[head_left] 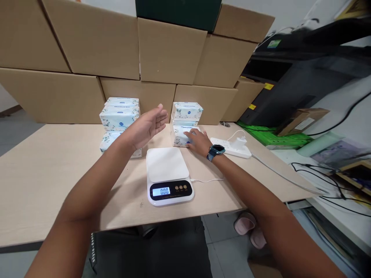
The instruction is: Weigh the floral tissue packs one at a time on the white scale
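My left hand [148, 125] is raised above the table between two stacks of tissue packs, its fingers stretched out and nothing in it. On the right, my right hand [199, 141], with a watch on the wrist, grips the front tissue pack [178, 136], white with a blue leaf print. Behind that pack stand more tissue packs [188, 112], piled up. The left stack of tissue packs [119, 116] is partly covered by my left forearm. Nearer me lies a white kitchen scale [167, 166]; its lit display reads 0.00 and its plate bears nothing.
Cardboard boxes [98, 42] form a wall along the table's back. A white power strip [232, 148] with a plugged-in adapter lies right of my right hand, its cable trailing over the table [52, 173]. A green crate [257, 136] and a dark machine [304, 73] stand beyond.
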Demonstrator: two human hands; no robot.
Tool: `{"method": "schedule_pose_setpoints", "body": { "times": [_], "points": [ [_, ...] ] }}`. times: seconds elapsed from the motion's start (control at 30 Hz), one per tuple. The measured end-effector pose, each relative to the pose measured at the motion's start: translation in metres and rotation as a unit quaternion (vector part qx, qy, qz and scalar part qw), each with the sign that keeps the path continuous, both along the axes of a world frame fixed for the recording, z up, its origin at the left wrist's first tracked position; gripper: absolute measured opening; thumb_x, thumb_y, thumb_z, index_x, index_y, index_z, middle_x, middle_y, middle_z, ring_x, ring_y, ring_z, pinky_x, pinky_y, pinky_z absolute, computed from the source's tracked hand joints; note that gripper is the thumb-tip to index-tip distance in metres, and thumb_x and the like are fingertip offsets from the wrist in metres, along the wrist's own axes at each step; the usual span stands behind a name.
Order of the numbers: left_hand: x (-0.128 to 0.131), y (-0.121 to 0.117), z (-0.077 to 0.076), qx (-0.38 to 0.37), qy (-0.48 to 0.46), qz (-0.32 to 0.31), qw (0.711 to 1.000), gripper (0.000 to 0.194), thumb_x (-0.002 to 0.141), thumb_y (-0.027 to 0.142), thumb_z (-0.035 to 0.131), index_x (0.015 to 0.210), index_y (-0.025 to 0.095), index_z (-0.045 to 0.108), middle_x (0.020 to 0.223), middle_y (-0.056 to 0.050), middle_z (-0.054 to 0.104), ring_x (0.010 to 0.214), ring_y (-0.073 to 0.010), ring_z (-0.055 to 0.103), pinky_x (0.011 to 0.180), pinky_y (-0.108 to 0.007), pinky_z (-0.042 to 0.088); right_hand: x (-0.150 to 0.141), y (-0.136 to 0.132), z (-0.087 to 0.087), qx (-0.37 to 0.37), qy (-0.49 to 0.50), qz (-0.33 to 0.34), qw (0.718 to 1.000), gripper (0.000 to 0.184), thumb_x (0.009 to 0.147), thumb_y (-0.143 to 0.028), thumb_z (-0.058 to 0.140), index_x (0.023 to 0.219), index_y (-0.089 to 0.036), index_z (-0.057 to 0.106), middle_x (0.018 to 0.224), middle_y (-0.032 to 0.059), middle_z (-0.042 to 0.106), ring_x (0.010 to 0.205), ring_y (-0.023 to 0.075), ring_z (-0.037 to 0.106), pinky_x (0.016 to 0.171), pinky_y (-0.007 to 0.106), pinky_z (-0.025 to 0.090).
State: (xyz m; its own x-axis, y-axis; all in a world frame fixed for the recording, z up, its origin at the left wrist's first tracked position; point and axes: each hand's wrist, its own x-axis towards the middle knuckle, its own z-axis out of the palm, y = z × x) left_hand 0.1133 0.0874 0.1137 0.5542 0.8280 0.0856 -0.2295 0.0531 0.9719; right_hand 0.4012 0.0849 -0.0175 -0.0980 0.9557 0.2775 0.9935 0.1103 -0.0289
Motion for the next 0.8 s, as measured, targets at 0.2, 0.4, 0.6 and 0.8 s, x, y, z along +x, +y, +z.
{"method": "schedule_pose_setpoints", "body": {
  "times": [0.2,0.4,0.6,0.8],
  "points": [
    [-0.011,0.003,0.004,0.019,-0.017,0.009,1.0,0.069,0.104,0.058,0.064,0.152,0.009,0.061,0.172,-0.019,0.053,0.167,-0.0312,0.044,0.141,-0.042,0.036,0.001,0.021,0.001,-0.006,-0.046,-0.022,0.999,0.058,0.101,-0.032,0.059,0.159,-0.024,0.055,0.158,0.0221,0.057,0.141,0.0379,0.059,0.125,0.078,0.033],
    [-0.019,0.005,0.008,0.039,-0.028,0.014,0.999,0.07,0.103,0.061,0.064,0.156,0.015,0.059,0.164,-0.015,0.061,0.169,-0.0353,0.039,0.141,-0.049,0.035,0.003,0.025,-0.003,-0.002,-0.083,-0.019,0.996,0.055,0.104,-0.031,0.054,0.158,-0.02,0.055,0.162,0.0236,0.058,0.147,0.0373,0.058,0.13,0.078,0.026],
    [-0.022,0.002,0.014,0.048,-0.034,0.021,0.998,0.067,0.104,0.064,0.061,0.154,0.02,0.061,0.159,-0.011,0.065,0.17,-0.0385,0.037,0.141,-0.054,0.035,0.0,0.022,-0.001,-0.011,-0.104,-0.031,0.994,0.055,0.106,-0.029,0.051,0.159,-0.017,0.054,0.166,0.0233,0.057,0.155,0.0386,0.053,0.133,0.076,0.023],
    [-0.025,0.003,0.019,0.06,-0.033,0.039,0.997,0.055,0.111,0.053,0.049,0.151,0.017,0.061,0.158,-0.011,0.064,0.169,-0.0402,0.038,0.137,-0.057,0.038,0.001,0.022,0.003,-0.022,-0.109,-0.03,0.993,0.058,0.104,-0.028,0.054,0.16,-0.014,0.053,0.167,0.0244,0.055,0.153,0.0385,0.055,0.123,0.059,0.048]
  ]
}}
